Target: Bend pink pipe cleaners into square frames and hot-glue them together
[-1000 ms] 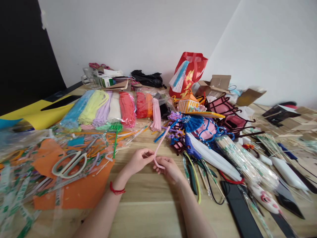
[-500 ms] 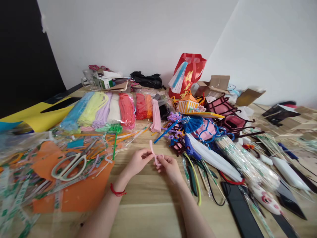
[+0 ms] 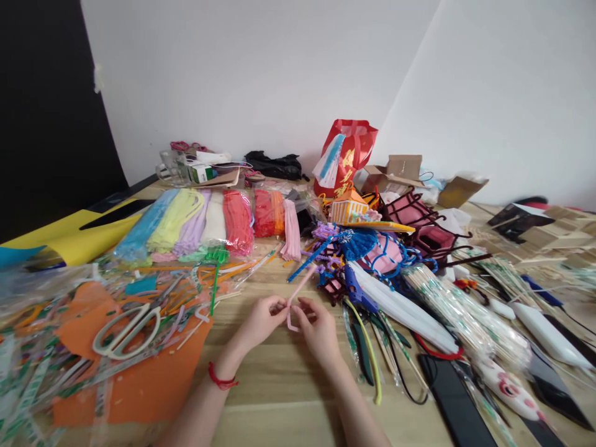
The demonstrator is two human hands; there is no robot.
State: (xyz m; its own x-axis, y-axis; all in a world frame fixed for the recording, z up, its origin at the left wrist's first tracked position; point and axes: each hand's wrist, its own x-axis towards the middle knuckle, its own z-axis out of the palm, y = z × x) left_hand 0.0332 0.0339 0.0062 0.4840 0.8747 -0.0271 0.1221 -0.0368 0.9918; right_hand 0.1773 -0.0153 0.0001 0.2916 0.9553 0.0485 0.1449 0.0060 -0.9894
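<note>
A pink pipe cleaner [image 3: 302, 284], bent at an angle near its lower end, is pinched between my two hands over the wooden table [image 3: 274, 379]. My left hand [image 3: 264, 320], with a red cord at its wrist, grips it from the left with thumb and forefinger. From the right, my right hand [image 3: 319, 329] closes on the same piece close to the bend. Its long straight end points up and to the right. Beyond my hands lies a bundle of pink pipe cleaners [image 3: 292, 233], beside bagged bundles in red [image 3: 238, 223], yellow and blue.
White-handled scissors [image 3: 128, 332] lie on orange sheet scraps [image 3: 135, 385] at left. To the right are a blue glue gun [image 3: 358, 288], bagged wooden sticks [image 3: 449, 310] and a black phone-like slab [image 3: 459, 397]. Pink lantern-like frames [image 3: 410, 211] and a red bag [image 3: 347, 158] stand behind.
The pink pipe cleaner has turned: its long end now leans right instead of left, and the bent part hangs below my fingers. My hands have drawn closer together. The view has tilted slightly up.
</note>
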